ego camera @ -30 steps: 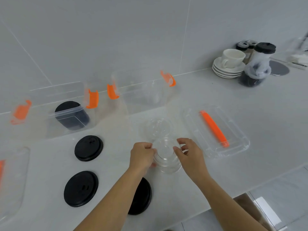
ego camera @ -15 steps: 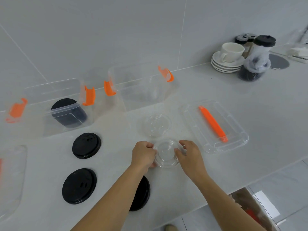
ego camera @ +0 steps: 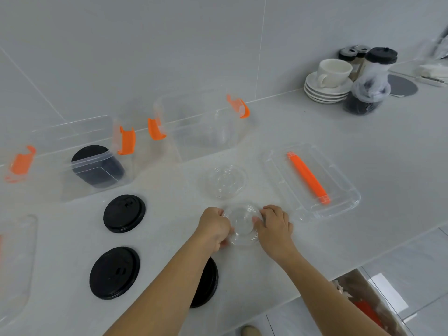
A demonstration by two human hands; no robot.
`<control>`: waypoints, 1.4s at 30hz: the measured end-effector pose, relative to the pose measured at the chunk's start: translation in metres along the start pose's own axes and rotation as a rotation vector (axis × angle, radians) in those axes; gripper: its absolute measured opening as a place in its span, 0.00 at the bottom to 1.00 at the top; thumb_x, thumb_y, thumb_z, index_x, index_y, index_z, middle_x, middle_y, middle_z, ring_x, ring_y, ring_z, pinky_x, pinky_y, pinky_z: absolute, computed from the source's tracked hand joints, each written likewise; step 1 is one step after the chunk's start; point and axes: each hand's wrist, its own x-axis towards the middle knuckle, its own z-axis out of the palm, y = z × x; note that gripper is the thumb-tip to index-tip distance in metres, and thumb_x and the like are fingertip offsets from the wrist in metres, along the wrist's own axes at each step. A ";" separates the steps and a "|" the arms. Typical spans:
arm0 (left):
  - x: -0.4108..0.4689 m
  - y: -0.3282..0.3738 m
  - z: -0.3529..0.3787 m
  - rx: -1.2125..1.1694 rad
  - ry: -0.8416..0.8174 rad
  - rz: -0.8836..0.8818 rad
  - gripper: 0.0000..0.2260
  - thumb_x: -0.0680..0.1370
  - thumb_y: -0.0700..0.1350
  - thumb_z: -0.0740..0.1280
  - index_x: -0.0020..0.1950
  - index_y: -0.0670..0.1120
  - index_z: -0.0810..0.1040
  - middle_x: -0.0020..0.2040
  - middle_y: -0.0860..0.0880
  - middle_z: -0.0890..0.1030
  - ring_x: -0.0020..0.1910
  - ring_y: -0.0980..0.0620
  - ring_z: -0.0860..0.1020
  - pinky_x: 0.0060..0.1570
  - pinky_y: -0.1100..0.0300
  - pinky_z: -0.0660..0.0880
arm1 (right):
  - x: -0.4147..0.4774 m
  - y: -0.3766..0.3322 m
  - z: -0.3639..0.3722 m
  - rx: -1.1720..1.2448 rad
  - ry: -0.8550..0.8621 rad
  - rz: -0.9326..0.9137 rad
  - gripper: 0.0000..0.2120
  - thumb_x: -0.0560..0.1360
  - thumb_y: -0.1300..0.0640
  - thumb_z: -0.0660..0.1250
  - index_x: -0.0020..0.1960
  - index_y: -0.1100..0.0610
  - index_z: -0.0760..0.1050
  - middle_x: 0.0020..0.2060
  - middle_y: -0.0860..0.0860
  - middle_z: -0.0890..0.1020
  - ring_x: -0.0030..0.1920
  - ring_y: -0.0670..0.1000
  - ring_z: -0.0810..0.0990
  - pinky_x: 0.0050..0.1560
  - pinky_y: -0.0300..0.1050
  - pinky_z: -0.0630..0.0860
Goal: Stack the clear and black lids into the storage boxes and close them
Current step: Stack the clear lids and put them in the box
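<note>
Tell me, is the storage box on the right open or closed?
Open. The right storage box has no cover on top, its orange latches hang free, and its cover lies flat on the counter beside it.

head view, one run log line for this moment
left hand + right hand: gripping clear lid stack | on counter | right storage box: open

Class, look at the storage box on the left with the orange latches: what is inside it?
Inside the left storage box stands a stack of black lids, leaning on edge. The box's clear walls blur them, so their number cannot be counted, nor whether anything lies behind them.
</note>
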 end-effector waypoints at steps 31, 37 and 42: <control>-0.009 0.056 -0.044 -0.355 0.060 0.249 0.05 0.72 0.34 0.69 0.47 0.40 0.80 0.44 0.45 0.81 0.39 0.52 0.78 0.40 0.60 0.77 | 0.031 -0.077 -0.037 0.457 0.172 -0.173 0.11 0.76 0.56 0.59 0.46 0.64 0.74 0.45 0.62 0.78 0.46 0.60 0.76 0.45 0.51 0.74; 0.013 0.063 -0.049 -0.425 0.130 0.173 0.09 0.73 0.35 0.69 0.52 0.36 0.80 0.47 0.42 0.80 0.41 0.50 0.76 0.40 0.59 0.77 | 0.061 -0.087 -0.031 0.433 0.068 -0.166 0.11 0.75 0.56 0.60 0.46 0.64 0.74 0.46 0.62 0.78 0.47 0.60 0.76 0.48 0.54 0.73; 0.031 0.063 -0.044 -0.465 0.168 0.118 0.07 0.73 0.34 0.68 0.51 0.36 0.80 0.47 0.42 0.79 0.42 0.49 0.77 0.42 0.58 0.77 | 0.083 -0.084 -0.022 0.369 0.005 -0.163 0.12 0.75 0.57 0.60 0.43 0.67 0.73 0.43 0.65 0.77 0.45 0.64 0.75 0.46 0.57 0.73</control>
